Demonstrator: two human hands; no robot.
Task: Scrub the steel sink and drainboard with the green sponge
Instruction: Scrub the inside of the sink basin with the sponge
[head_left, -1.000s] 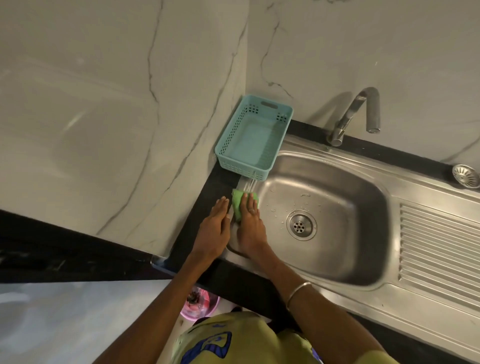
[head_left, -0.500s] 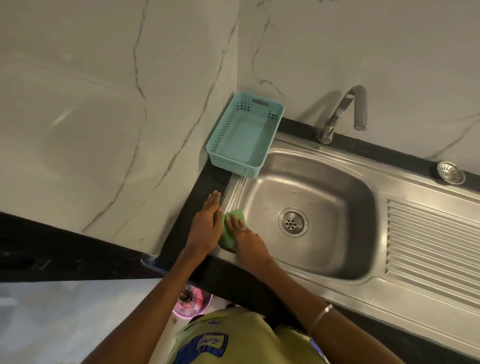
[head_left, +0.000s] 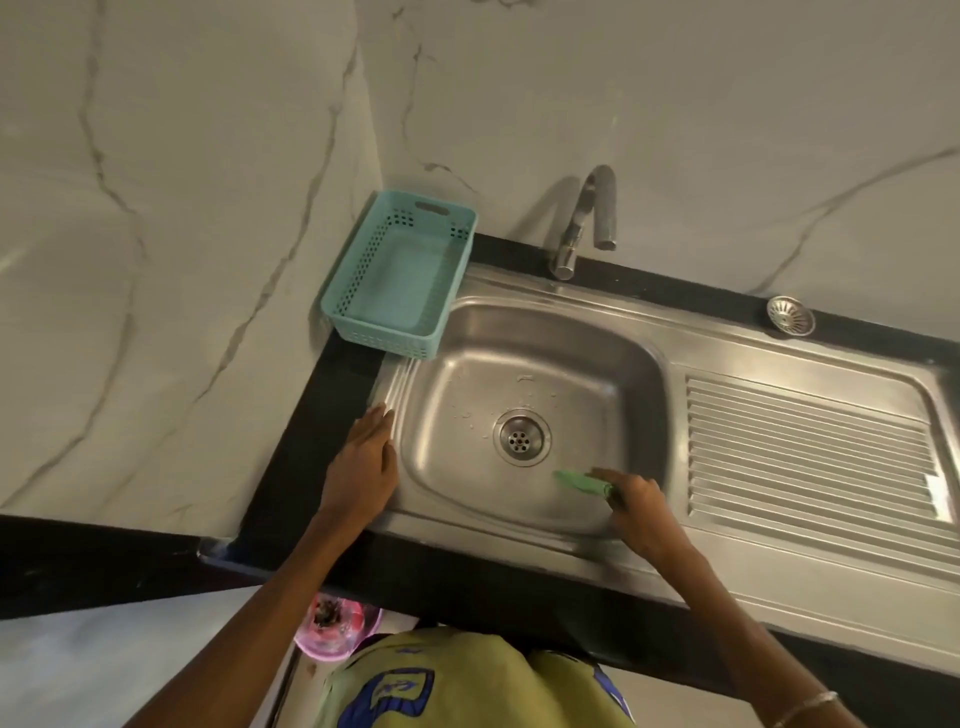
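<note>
The scrubbing is in the basin stage: the right hand (head_left: 636, 501) grips the green sponge (head_left: 582, 480) in curled fingers against the floor of the steel sink (head_left: 597, 364), just right of the drain (head_left: 521, 437), while the left hand (head_left: 363, 462) lies flat, fingers straight, on the sink's left rim. Next comes wiping round the basin walls, then across the ribbed drainboard (head_left: 805, 447) – apparently untouched so far. The teal basket (head_left: 400, 280) overhangs the far-left rim and the tap (head_left: 587, 218) stands behind – both would crowd strokes along those edges

Teal basket (head_left: 400, 283), tap (head_left: 584, 223), loose strainer (head_left: 790, 315)
</note>
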